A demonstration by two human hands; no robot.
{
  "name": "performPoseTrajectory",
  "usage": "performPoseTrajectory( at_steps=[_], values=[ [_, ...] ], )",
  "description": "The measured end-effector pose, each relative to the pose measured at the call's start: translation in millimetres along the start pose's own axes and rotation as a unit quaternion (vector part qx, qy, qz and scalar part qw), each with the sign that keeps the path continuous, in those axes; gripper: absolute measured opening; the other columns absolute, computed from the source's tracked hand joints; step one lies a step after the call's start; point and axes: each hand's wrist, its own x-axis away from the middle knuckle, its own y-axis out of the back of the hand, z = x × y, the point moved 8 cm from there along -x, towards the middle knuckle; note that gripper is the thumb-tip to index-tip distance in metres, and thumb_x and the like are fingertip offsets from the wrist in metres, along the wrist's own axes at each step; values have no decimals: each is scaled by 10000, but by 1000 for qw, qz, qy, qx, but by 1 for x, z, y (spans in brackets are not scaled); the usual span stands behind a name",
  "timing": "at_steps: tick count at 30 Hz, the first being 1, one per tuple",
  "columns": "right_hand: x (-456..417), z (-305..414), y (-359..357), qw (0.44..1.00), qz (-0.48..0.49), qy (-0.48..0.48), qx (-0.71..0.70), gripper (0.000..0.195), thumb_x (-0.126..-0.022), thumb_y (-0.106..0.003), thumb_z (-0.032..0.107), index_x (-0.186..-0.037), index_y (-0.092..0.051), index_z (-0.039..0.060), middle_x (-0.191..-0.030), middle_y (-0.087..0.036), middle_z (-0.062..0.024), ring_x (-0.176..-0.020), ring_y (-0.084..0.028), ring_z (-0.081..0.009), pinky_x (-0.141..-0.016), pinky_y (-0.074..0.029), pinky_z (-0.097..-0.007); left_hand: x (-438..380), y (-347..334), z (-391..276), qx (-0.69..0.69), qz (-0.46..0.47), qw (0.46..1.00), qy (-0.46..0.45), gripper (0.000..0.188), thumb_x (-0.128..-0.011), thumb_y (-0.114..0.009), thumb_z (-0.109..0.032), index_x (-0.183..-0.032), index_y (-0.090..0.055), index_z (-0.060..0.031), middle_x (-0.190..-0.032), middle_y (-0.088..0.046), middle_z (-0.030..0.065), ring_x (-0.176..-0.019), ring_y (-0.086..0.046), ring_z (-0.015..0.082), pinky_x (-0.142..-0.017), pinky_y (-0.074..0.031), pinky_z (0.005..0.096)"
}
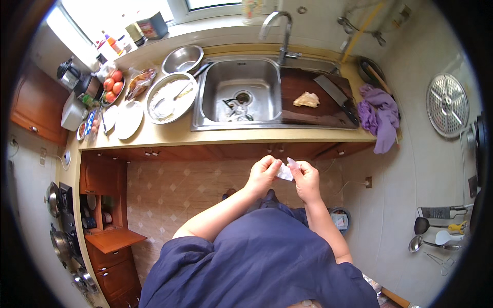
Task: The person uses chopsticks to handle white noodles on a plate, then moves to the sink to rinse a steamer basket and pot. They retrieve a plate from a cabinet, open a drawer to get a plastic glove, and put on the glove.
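My left hand (264, 176) and my right hand (309, 181) are raised in front of my body, short of the counter edge. Between them both pinch a small, crumpled white piece (285, 172) of thin plastic or paper; I cannot tell which. Beyond them, a dark wooden cutting board (294, 81) lies over the right part of the sink. On it rest a pale, knobbly piece of food (306, 99), possibly ginger, and a cleaver (331, 90) with a dark handle. Dark and pale scraps (238, 111) lie near the drain in the steel sink basin (219, 82).
Left of the sink stand a large bowl (153, 90) with a utensil in it, a steel bowl (183, 58), a white plate (129, 121) and tomatoes (113, 85). A purple cloth (381, 111) hangs over the counter's right end. One cabinet flap (115, 239) is folded down at left.
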Motion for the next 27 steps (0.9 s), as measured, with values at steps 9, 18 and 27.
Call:
performPoseTrajectory(
  at_steps=[9,18,27],
  values=[
    [-52,27,-171,989,105,3,-105,279,-954,-529,310,-928,-642,56,-714,-560,41,-641,-500,-38,-587,-418,-190,32,163,-77,31,-135,988,-66,220,-953,-527,-221,-790,-516,-75,-661,-540,-10,-563,-477,52,-531,-393,197],
    [-63,29,-327,930,309,-173,-98,595,-799,-707,397,-1232,-456,74,-1061,-577,-5,-880,-555,-79,-704,-472,-218,89,259,-173,-307,-431,770,-356,388,-957,-531,-312,-694,-494,-29,-616,-469,-34,-567,-423,77,-500,-367,264],
    [-117,36,-429,869,477,-135,-13,234,-896,-582,170,-1078,-633,33,-962,-655,-8,-828,-574,-70,-706,-460,-220,73,348,-164,119,-449,860,-213,268,-954,-538,-285,-872,-578,-33,-779,-595,-1,-711,-520,59,-660,-431,204]
  ],
)
